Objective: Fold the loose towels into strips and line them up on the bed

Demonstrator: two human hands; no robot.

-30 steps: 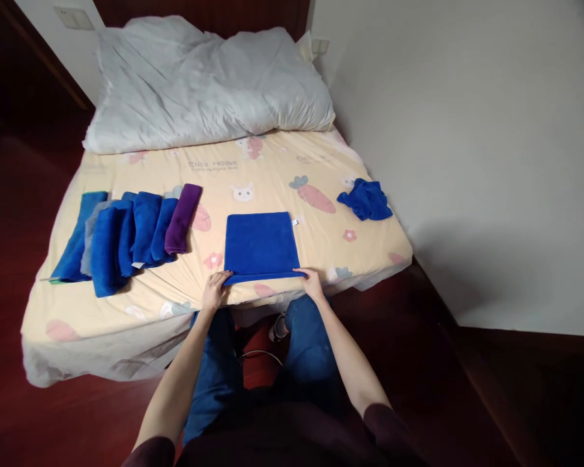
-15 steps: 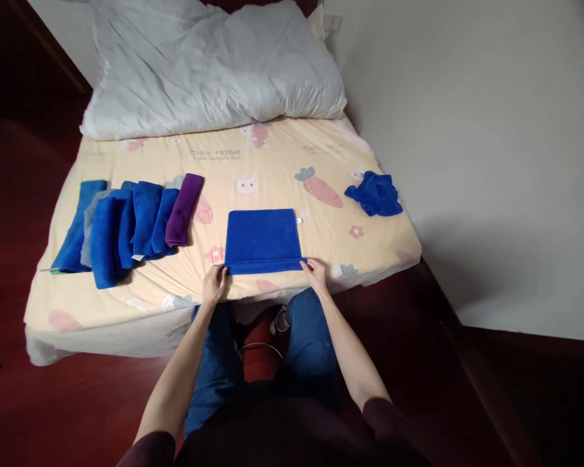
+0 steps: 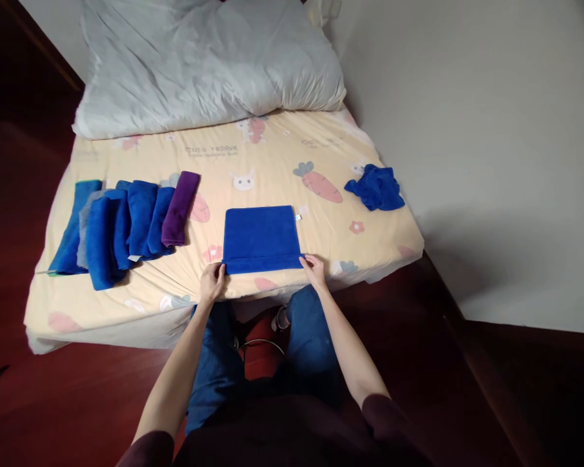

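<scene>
A blue towel [image 3: 261, 232] lies flat near the front edge of the bed, its near edge folded over in a narrow strip. My left hand [image 3: 213, 281] pinches the left end of that strip. At the strip's right end, my right hand [image 3: 314, 270] grips the other corner between thumb and fingers. A small white tag sticks out from the towel's right side. To the left lie several rolled or folded blue towels [image 3: 142, 217] and a purple rolled towel [image 3: 180, 209]. A crumpled blue cloth [image 3: 376, 188] rests near the bed's right edge.
A large grey-white pillow or quilt [image 3: 209, 65] covers the far part of the bed. The bed's patterned sheet [image 3: 267, 162] reaches down over its front edge. A pale wall [image 3: 491, 162] stands to the right.
The camera view has shifted slightly. Both hands still hold the ends of the folded strip, and the towel looks nearly the same.
</scene>
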